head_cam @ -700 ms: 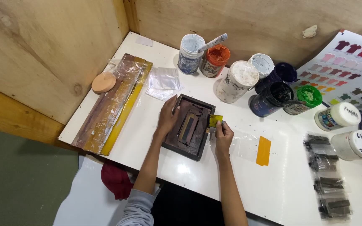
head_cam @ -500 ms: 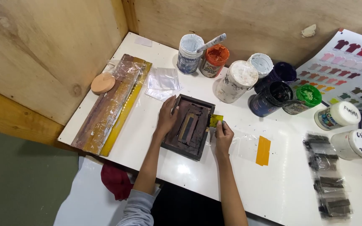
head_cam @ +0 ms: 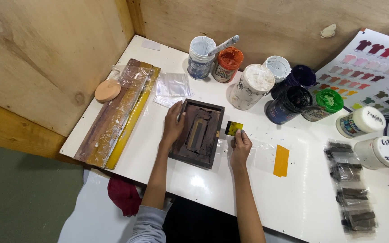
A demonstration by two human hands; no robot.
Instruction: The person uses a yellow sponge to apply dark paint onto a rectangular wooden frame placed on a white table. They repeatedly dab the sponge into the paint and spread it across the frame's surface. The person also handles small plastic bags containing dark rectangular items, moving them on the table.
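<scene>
**Hands at the dark frame on the white table**

The white table (head_cam: 194, 189) had free surface near its front edge. The left hand (head_cam: 173, 126) lay spread, pressing the left border of the dark rectangular screen frame (head_cam: 197, 134). Just beside the frame, the right hand (head_cam: 240, 145) pinched a small yellow-smeared scraper card (head_cam: 233, 128). Behind them stood open paint jars: orange (head_cam: 228, 63), black (head_cam: 290, 103), green (head_cam: 323, 103).

A: Dark brown small screen frame (head_cam: 197, 134) on the white table (head_cam: 293, 202), a yellow square card (head_cam: 233, 128) beside it

B: And an orange strip (head_cam: 281, 160), an orange-lidded jar (head_cam: 228, 64), a green-lidded one (head_cam: 324, 103); the chart (head_cam: 374, 72) shows rows of shirt shapes in reds, pinks and greens
</scene>
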